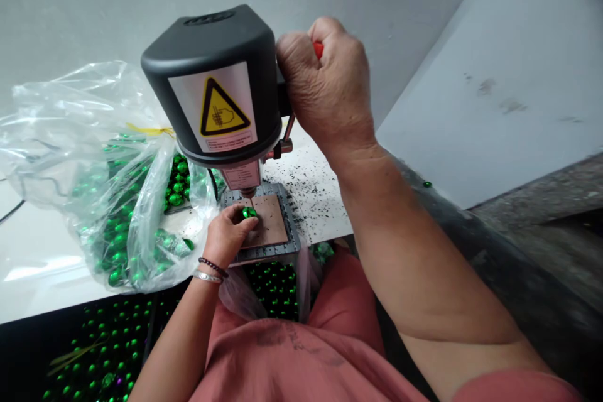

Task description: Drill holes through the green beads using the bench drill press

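My left hand (pixel 225 235) pinches a shiny green ball (pixel 249 212) between thumb and fingers, on a square brown board (pixel 271 226) under a bench drill press (pixel 211 44). Right above the ball is the thin drill bit (pixel 251 202); whether its tip touches the ball I cannot tell. Raised beside the black drill head, my right hand (pixel 332 78) is wrapped round the feed lever, whose red knob (pixel 318 49) shows between the fingers. The board lies on the drill's dark metal base (pixel 293 239).
Left of the drill, a clear plastic bag (pixel 146 226) holds many green balls on the white table (pixel 42 264). Dark shavings (pixel 313 191) are scattered right of the base. Below the table edge are more green balls (pixel 106 352), and others (pixel 273 289) lie between my legs.
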`<state>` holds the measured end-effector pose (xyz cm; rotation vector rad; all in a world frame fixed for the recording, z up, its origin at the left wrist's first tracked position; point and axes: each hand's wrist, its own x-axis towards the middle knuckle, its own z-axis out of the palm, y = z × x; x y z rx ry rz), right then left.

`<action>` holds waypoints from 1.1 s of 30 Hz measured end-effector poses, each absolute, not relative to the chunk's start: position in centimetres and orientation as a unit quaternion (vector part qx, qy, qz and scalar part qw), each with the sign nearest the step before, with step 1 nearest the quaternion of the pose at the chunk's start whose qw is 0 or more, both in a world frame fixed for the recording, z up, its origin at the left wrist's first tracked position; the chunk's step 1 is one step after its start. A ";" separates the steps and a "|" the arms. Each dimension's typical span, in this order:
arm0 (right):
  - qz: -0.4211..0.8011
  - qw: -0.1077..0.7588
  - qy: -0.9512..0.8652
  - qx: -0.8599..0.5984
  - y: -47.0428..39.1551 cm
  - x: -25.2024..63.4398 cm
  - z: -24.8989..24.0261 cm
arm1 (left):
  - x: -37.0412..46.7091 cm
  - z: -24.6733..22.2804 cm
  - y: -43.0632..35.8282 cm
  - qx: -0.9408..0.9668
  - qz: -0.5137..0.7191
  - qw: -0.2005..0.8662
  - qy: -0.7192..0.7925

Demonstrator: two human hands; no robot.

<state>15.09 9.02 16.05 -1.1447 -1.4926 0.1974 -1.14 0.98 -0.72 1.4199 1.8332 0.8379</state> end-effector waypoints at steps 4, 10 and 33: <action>0.092 0.596 -0.640 -0.477 8.9 15.2 15.9 | -0.4 0.1 1.5 0.608 0.235 0.253 0.715; 0.096 0.594 -0.642 -0.475 8.9 15.1 15.9 | -0.5 -0.3 2.2 0.676 0.201 0.211 0.677; -0.106 0.660 -0.621 -0.410 1.1 15.5 6.6 | -0.5 -1.5 1.7 0.667 0.220 0.204 0.682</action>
